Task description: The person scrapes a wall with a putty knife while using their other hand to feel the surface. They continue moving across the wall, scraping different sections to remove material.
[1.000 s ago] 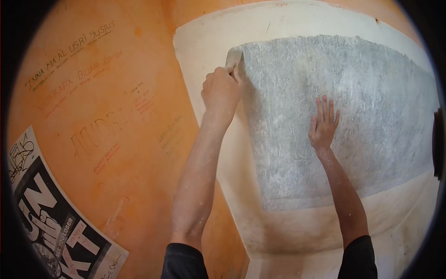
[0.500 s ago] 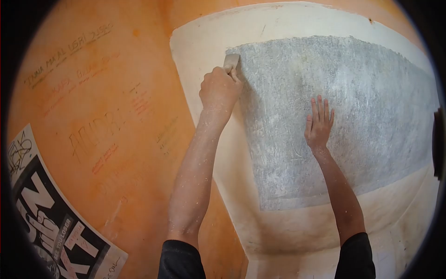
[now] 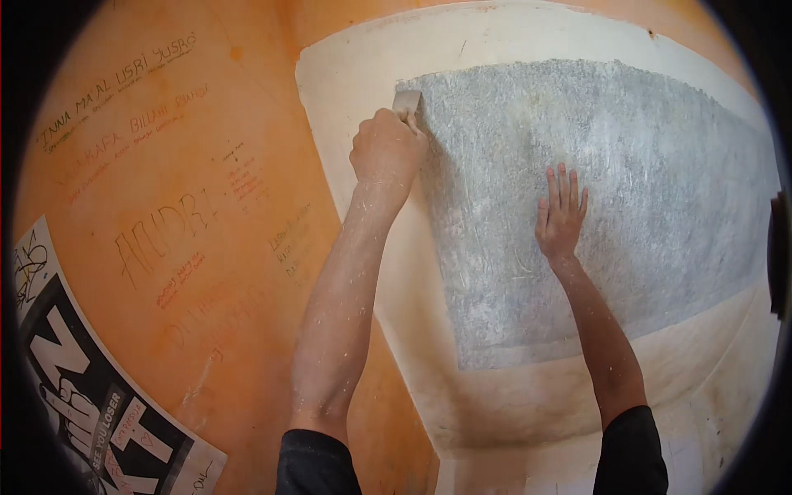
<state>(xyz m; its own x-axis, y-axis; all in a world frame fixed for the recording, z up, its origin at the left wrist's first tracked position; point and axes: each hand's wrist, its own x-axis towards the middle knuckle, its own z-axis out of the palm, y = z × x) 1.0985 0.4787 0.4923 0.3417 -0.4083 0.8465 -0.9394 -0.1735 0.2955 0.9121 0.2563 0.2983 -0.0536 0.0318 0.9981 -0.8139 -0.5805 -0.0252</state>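
My left hand (image 3: pixel 388 148) is closed in a fist around a scraper (image 3: pixel 407 101) with a flat, dull metal blade; its handle is hidden in the fingers. The blade rests at the upper left corner of a rough grey patch (image 3: pixel 503 239) on the wall. On the middle of that patch, my right hand (image 3: pixel 563 216) lies flat with its fingers stretched out, holding nothing. White specks dot both forearms.
A cream wall border (image 3: pixel 351 99) surrounds the grey patch. To the left is an orange wall (image 3: pixel 239 330) with handwriting on it. A black and white poster (image 3: pixel 91 388) hangs at lower left. Something dark (image 3: pixel 777 256) stands at the right edge.
The whole view has shifted slightly, so everything sits a little further left and up. Against the grey patch, the scraper and both hands have hardly moved.
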